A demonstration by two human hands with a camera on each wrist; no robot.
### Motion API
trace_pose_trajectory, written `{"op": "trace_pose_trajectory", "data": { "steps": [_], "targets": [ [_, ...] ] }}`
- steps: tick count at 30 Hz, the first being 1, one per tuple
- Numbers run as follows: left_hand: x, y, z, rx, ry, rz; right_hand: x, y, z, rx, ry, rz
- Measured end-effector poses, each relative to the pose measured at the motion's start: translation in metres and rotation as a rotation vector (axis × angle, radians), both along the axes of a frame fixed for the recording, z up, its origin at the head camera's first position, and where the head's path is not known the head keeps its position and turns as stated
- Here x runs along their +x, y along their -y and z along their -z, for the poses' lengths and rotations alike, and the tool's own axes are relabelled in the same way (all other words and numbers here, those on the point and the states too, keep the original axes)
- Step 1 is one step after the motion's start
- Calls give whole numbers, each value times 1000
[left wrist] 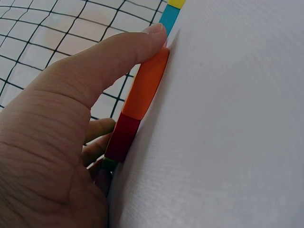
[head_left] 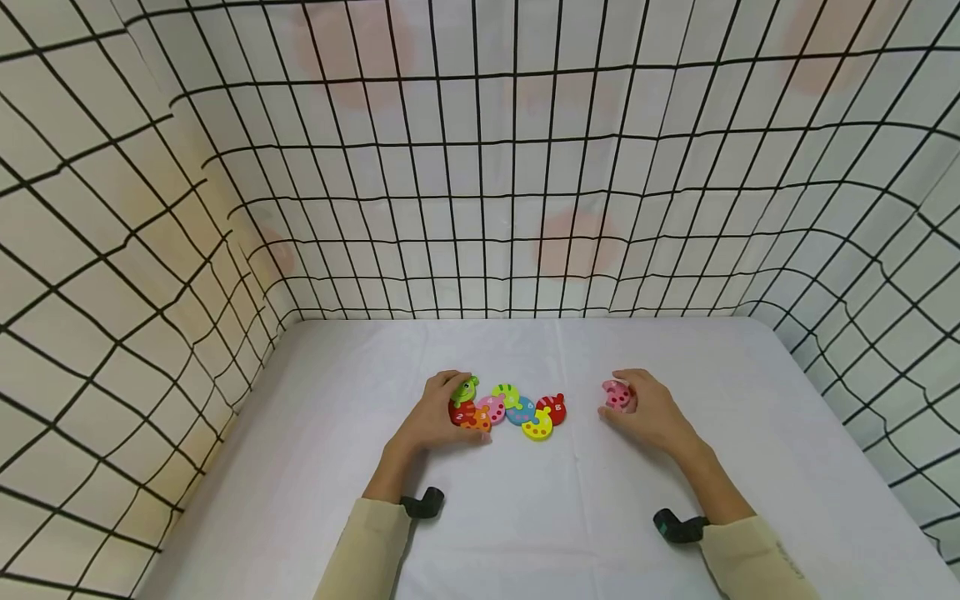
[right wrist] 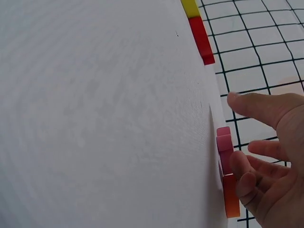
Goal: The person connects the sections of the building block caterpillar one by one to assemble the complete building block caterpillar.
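A wooden caterpillar number puzzle lies in a wavy chain on the white table, its green head at the left. My left hand holds this end, fingers round the head and the red piece, thumb along the orange piece. On the right, my right hand is beside a pink spotted piece, fingertips against it and thumb held away. In the right wrist view an orange piece adjoins the pink one; the hand hides it from the head view.
The chain continues rightward through pink, green, blue and yellow pieces to a red piece, with a gap before the right hand. A black grid panel borders the back and sides of the table. Black wrist cameras sit below the hands.
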State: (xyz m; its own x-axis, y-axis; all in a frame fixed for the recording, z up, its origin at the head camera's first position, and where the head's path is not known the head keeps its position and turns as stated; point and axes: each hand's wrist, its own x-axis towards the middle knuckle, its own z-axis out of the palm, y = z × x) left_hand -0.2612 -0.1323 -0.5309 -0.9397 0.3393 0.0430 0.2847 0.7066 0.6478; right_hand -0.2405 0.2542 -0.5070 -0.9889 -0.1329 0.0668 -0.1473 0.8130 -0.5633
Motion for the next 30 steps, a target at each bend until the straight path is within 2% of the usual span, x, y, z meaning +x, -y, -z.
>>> {"op": "trace_pose_trajectory", "data": {
  "steps": [8,18,30],
  "targets": [
    [1,-1,-1,11,0,3,1,-1,2,-11,29,30],
    [0,-1,1,-2,-5,0,4,0,7,-8,-29,13],
    [-1,0,2,-10,4,-6,6,1,5,-4,-3,-5]
  ]
}}
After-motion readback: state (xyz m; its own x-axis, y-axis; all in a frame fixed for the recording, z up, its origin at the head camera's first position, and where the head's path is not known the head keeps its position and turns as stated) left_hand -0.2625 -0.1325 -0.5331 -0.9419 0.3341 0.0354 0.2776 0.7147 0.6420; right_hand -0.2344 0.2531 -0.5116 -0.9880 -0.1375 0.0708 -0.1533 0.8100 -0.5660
